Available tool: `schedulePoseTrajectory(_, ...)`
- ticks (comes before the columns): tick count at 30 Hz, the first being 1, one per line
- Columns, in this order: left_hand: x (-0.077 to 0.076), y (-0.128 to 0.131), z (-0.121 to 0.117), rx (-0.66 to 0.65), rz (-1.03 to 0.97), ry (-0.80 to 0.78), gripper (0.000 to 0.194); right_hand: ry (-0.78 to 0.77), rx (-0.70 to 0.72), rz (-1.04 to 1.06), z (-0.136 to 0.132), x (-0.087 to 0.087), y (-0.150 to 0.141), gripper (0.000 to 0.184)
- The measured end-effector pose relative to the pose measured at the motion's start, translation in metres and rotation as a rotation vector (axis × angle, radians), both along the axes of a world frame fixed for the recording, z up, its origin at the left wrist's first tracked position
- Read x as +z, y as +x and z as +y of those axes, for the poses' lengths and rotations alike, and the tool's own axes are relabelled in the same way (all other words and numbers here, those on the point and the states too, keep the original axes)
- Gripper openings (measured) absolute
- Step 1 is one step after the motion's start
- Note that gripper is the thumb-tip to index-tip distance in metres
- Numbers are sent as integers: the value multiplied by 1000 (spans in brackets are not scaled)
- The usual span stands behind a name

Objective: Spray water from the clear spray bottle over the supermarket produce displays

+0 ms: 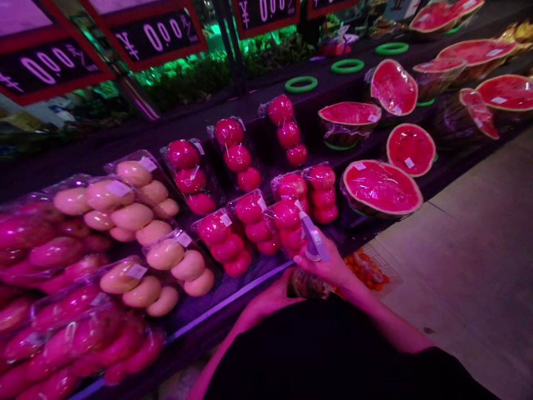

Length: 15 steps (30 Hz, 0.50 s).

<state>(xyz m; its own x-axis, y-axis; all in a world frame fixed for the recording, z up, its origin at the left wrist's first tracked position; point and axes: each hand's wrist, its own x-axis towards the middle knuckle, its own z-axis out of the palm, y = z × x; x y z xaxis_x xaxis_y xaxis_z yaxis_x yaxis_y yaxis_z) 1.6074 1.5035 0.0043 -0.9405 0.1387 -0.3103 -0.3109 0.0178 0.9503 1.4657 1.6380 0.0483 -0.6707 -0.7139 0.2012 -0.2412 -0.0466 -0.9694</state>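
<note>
My right hand (331,266) is closed around a small flat pale device (313,238), held upright over the front edge of the fruit shelf (233,303). My left hand (272,300) sits just below and left of it, fingers curled against a dark wrapped item (308,284) that both hands touch. Right in front of the hands lie packs of red apples (287,222) in clear film, three to a pack.
Packs of pale round fruit (166,261) and pink fruit (62,333) fill the shelf's left. Film-wrapped cut watermelon halves (381,186) lie to the right. Green rings (300,84) and price signs (154,36) are behind. Small orange fruit (366,269) sits low by a tiled floor (478,250).
</note>
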Motion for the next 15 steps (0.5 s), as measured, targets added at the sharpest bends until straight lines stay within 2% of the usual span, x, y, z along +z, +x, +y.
schedulePoseTrajectory(4, -1, 0, -1, 33, 20, 19, 113, 31, 80, 28, -6, 9, -2, 44)
schedulePoseTrajectory(10, -19, 4, 3, 73, 0, 73, 102, -9, 45, -1, -2, -8, -11, 39)
schedulePoseTrajectory(15, -22, 3, 6, 103, -48, 108, 97, -14, 23, 6, 2, -15, -16, 36)
